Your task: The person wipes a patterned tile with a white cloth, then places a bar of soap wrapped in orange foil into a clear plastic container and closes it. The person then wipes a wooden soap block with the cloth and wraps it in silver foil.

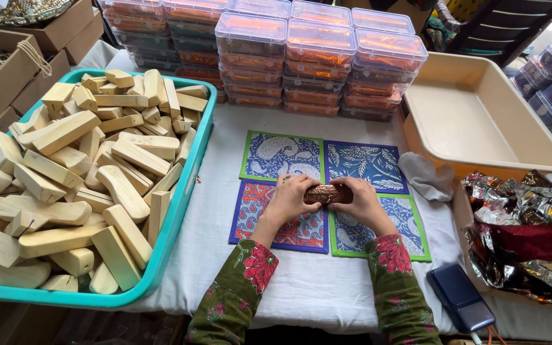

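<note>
Both of my hands grip a small brown carved block [328, 193] over the middle of several patterned square mats [282, 156] on a white cloth. My left hand [291, 199] holds the block's left end and my right hand [360, 202] holds its right end. Green floral sleeves cover both forearms.
A teal tray [190, 185] heaped with pale wooden blocks [84, 172] sits at the left. Stacks of clear lidded boxes [317, 57] stand at the back. A beige empty tub [480, 118], crumpled foil [525, 230], a grey rag [426, 176] and a dark phone [460, 297] lie at the right.
</note>
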